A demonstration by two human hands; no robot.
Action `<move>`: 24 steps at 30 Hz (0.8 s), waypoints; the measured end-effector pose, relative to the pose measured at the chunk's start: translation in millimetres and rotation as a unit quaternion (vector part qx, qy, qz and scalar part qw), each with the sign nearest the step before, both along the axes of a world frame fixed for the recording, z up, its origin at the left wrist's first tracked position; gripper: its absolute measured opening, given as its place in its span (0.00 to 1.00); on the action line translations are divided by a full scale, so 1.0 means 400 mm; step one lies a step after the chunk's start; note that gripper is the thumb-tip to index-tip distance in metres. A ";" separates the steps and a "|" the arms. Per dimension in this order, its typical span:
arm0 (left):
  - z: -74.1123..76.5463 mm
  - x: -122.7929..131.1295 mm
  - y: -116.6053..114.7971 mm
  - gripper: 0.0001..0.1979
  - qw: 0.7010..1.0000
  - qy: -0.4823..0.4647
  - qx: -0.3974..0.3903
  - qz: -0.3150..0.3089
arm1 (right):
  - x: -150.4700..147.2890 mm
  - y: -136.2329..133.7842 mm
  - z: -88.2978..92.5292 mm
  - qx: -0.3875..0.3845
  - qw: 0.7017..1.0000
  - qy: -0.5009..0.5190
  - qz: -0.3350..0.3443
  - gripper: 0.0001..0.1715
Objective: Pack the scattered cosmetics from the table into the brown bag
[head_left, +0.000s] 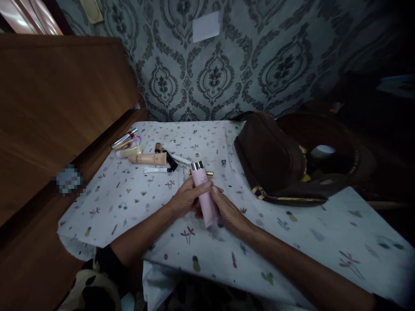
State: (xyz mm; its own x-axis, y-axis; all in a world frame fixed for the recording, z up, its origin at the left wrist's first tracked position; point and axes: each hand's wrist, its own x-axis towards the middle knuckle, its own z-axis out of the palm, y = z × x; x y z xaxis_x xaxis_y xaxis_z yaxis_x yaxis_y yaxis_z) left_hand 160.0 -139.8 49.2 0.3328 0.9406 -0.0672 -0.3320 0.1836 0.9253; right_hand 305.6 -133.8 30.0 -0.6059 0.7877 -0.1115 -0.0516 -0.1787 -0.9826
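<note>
Half of pink tube (206, 211) hidden by left hand (185, 199), right hand (228, 210).

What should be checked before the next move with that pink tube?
1. Grip: left hand and right hand both wrap the pink tube: ok.
2. Silver cap sits on the tube's far end: ok.
3. Cap screwed tight: cannot tell.
4. Brown bag lies to the right, mouth open: ok.
5. Other cosmetics lie apart, far left on the cloth: ok.
</note>
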 end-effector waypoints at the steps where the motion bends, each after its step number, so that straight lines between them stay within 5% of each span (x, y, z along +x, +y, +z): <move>1: 0.006 -0.005 0.002 0.26 0.999 0.018 0.032 0.021 | 0.009 0.008 0.006 0.067 0.997 -0.034 -0.014 0.41; 4: 0.026 -0.022 0.005 0.19 0.982 0.114 0.131 0.082 | 0.035 0.027 0.022 0.216 0.968 -0.089 -0.089 0.36; 7: 0.034 -0.028 -0.003 0.14 0.935 0.284 0.174 0.118 | 0.046 0.034 0.029 0.253 0.953 -0.072 -0.152 0.26; 12: 0.018 -0.009 -0.026 0.14 0.818 0.531 0.216 0.029 | 0.038 0.024 0.028 0.274 0.944 -0.070 -0.170 0.18; 19: -0.003 -0.014 -0.016 0.10 0.761 0.602 0.244 0.001 | 0.055 0.057 0.035 0.254 0.936 -0.062 -0.234 0.16; 24: -0.005 -0.025 -0.004 0.07 0.764 0.595 0.250 0.009 | 0.075 0.092 0.033 0.160 0.937 -0.009 -0.310 0.21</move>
